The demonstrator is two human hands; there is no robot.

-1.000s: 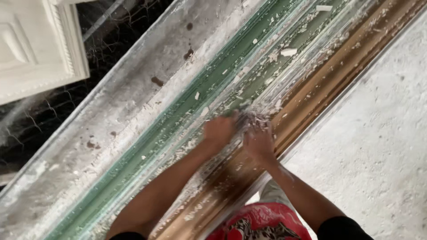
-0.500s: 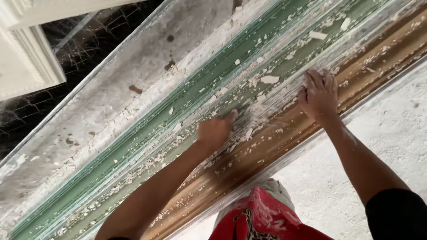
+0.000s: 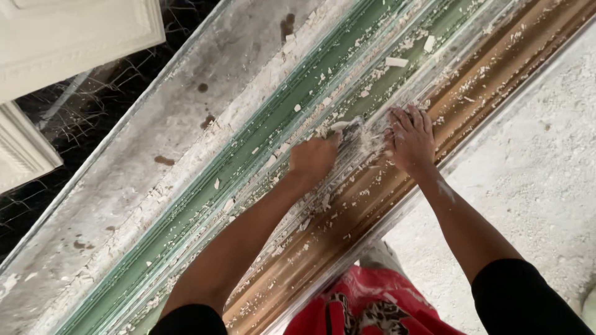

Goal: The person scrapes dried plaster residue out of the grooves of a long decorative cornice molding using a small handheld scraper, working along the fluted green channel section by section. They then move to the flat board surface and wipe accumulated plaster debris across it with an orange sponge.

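At the frame's centre, the left hand [image 3: 313,160] is curled in a fist around a scraper [image 3: 349,131], its blade lying on the green-and-brown mould [image 3: 261,155] that runs diagonally from lower left to upper right. Just right of it, the right hand [image 3: 411,139] lies flat, fingers spread and gripping nothing, amid white flakes [image 3: 395,62]. White panels [image 3: 68,37] fill the upper left.

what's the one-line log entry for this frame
left hand: gripping scraper | right hand: flat on mould | white flakes: strewn along grooves
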